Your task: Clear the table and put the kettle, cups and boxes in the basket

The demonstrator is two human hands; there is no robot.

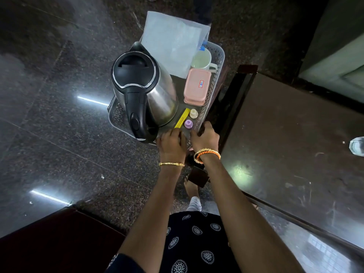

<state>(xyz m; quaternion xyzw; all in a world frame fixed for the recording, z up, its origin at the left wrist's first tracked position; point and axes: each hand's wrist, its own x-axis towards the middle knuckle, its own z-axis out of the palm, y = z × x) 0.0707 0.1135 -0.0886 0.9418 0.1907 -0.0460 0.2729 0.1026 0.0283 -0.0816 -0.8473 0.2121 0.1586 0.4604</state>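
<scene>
A grey perforated basket (217,62) hangs over the dark floor, left of the table. Inside stand a steel kettle (145,91) with a black lid and handle, a white cup (201,60), stacked pink boxes (197,86) and a pale plastic sheet (171,42). A yellow stick (182,118), a cream stopper (193,113) and a purple stopper (188,124) lie near the front. My left hand (172,141) and my right hand (206,136) both grip the basket's near rim.
A dark glossy table (295,144) lies to the right, its black edge close to the basket. A clear glass (357,145) stands at the table's far right. A dark red seat (49,243) fills the lower left. A bare foot (190,186) shows below the basket.
</scene>
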